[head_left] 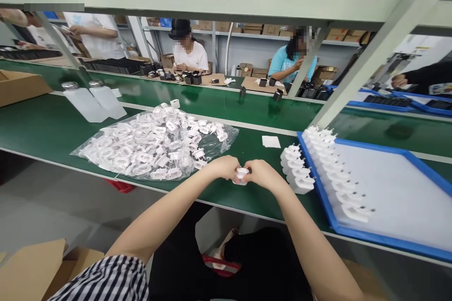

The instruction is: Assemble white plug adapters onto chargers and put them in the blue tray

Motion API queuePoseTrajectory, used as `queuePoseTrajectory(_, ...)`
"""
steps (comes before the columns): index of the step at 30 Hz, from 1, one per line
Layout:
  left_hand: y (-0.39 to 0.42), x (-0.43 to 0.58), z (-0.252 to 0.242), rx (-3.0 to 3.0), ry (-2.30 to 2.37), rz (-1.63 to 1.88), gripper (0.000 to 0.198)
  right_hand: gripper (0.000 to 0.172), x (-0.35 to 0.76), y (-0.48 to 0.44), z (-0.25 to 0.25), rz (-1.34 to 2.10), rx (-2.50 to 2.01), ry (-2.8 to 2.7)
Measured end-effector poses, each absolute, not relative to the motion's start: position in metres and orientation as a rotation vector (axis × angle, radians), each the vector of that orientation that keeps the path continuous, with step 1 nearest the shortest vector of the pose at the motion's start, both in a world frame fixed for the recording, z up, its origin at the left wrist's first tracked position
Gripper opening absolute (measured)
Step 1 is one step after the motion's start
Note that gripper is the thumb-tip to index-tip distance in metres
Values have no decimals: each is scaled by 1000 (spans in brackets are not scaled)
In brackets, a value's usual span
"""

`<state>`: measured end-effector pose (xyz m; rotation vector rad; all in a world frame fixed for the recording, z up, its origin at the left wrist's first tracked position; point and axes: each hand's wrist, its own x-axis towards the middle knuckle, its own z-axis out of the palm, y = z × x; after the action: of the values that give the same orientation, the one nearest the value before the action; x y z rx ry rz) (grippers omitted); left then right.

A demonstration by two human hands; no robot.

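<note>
My left hand (227,167) and my right hand (260,173) meet over the front part of the green bench. Between them they grip a small white plug housing (241,175), fingers closed on it from both sides. To the left, a clear plastic bag (221,148) lies spread with a heap of loose white plastic plug parts (141,145) on it. Right of my right hand stands a short row of white plug adapters (297,171) with metal pins. Beyond it, a longer row of the same adapters (335,174) lines the left side of a blue-rimmed tray (319,192).
Two white bottles with metal caps (93,101) stand at the back left. A white square card (271,142) lies beyond my right hand. A slanted metal post (367,46) and an overhead shelf (212,2) frame the bench. Several people work across a green belt (212,98).
</note>
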<state>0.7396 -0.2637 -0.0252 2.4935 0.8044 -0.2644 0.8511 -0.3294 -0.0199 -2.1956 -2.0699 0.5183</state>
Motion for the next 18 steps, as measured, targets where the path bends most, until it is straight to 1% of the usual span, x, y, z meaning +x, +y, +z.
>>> queuePoseTrajectory(2,-277,736,-35,2452,732,-69,22,9,857,-345,-20,527,-2186,-2031)
queuePoseTrajectory(4,-295,738,-47,2415,683,78,36,7,866,-365,-23,543,-2172,-1982)
queuePoseTrajectory(6,-314,749,-60,2385,683,187,55,10,878,-387,-27,561,-2159,-1909)
queuePoseTrajectory(9,-338,778,-75,2314,673,275,92,18,898,-419,-31,568,-2197,-1754)
queuePoseTrajectory(11,-348,801,-81,2252,655,278,106,27,911,-437,-31,563,-2268,-1621)
queuePoseTrajectory(13,-355,823,-84,2202,694,281,112,37,923,-454,-30,545,-2324,-1474)
queuePoseTrajectory(15,-360,841,-85,2167,772,299,112,43,932,-466,-30,493,-2288,-1328)
queuePoseTrajectory(18,-363,861,-85,2129,887,345,109,47,938,-471,-35,377,-2018,-1108)
